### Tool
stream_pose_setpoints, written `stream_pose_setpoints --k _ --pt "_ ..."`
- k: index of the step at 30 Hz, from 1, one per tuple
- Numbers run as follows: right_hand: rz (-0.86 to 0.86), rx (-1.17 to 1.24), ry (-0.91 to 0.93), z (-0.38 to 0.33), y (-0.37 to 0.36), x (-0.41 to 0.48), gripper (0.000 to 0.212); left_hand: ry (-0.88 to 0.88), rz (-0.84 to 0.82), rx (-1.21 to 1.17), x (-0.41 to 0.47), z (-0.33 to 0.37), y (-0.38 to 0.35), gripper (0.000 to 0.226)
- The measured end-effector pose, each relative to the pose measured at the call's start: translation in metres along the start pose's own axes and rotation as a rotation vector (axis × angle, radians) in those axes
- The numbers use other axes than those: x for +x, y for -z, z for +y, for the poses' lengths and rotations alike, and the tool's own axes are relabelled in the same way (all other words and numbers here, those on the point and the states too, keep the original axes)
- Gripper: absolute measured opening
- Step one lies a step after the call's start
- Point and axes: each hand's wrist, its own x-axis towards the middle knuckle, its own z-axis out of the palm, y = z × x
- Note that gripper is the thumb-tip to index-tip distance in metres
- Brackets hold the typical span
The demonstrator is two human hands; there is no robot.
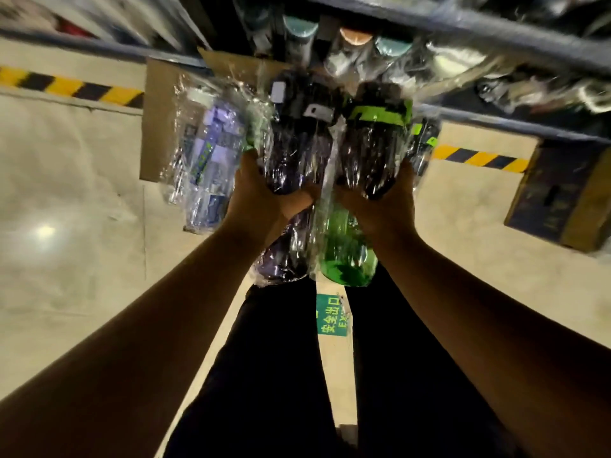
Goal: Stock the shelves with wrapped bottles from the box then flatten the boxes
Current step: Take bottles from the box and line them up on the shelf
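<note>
From the head view, I am holding a cluster of wrapped bottles (330, 153) up in front of the shelf (496, 24). My left hand (264, 196) is clamping the dark purple bottle (297, 150); my right hand (380, 200) is clamping the green-banded bottle (373, 143). Both grips are closed round the bottle bases. The bottles' long axes are pointing away from me toward the shelf edge, caps leading, with both hands about equally near. A cardboard box (158, 127) is sitting behind them, at the left.

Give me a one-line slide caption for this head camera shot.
Both hands, left and right, carry wrapped bottles toward the shelf.
</note>
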Motion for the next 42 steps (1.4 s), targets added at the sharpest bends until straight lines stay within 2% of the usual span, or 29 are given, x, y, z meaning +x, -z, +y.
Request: stream_pose_setpoints --k 2,4,8,9,12,13,15,18,22,28,32,36,40,42 --pt "-0.046 0.047 0.069 -0.032 0.026 -0.025 0.081 -0.058 -0.044 -0.058 -0.028 0.033 0.012 0.07" --pt "-0.084 0.075 0.139 -0.067 0.049 -0.051 0.08 -0.107 -0.054 -0.125 -0.059 0.066 0.023 0.054" --pt "-0.123 0.148 0.271 -0.136 0.088 -0.102 0.074 -0.224 -0.007 -0.173 -0.118 0.132 0.05 0.06" --pt "-0.139 0.143 0.287 -0.151 0.097 -0.115 0.079 -0.255 0.005 -0.158 -0.132 0.148 0.058 0.062" --pt "-0.16 0.194 0.344 -0.194 0.124 -0.158 0.118 -0.323 0.024 -0.158 -0.178 0.194 0.079 0.069" --pt "-0.175 0.226 0.362 -0.208 0.136 -0.171 0.12 -0.339 0.036 -0.157 -0.193 0.207 0.083 0.073" --pt "-0.206 0.212 0.444 -0.231 0.157 -0.195 0.112 -0.374 0.054 -0.172 -0.223 0.233 0.093 0.08" --pt "-0.186 0.185 0.592 -0.263 0.182 -0.232 0.118 -0.441 0.084 -0.2 -0.262 0.269 0.104 0.08" --pt "-0.108 0.159 0.776 -0.308 0.205 -0.27 0.124 -0.602 0.212 -0.141 -0.308 0.315 0.112 0.079" --pt "-0.047 0.211 0.973 -0.369 0.248 -0.309 0.118 -0.797 0.354 -0.071 -0.363 0.379 0.125 0.105" --pt "-0.005 0.212 1.089 -0.407 0.267 -0.335 0.125 -0.874 0.393 -0.098 -0.392 0.416 0.138 0.111" --pt "0.037 0.232 1.234 -0.45 0.285 -0.357 0.125 -0.992 0.422 -0.197 -0.421 0.457 0.153 0.102" --pt "0.022 0.298 1.346 -0.491 0.31 -0.382 0.12 -1.089 0.471 -0.215 -0.451 0.499 0.162 0.072" --pt "-0.001 0.357 1.409 -0.511 0.323 -0.389 0.114 -1.187 0.479 -0.205 -0.461 0.521 0.168 0.068"
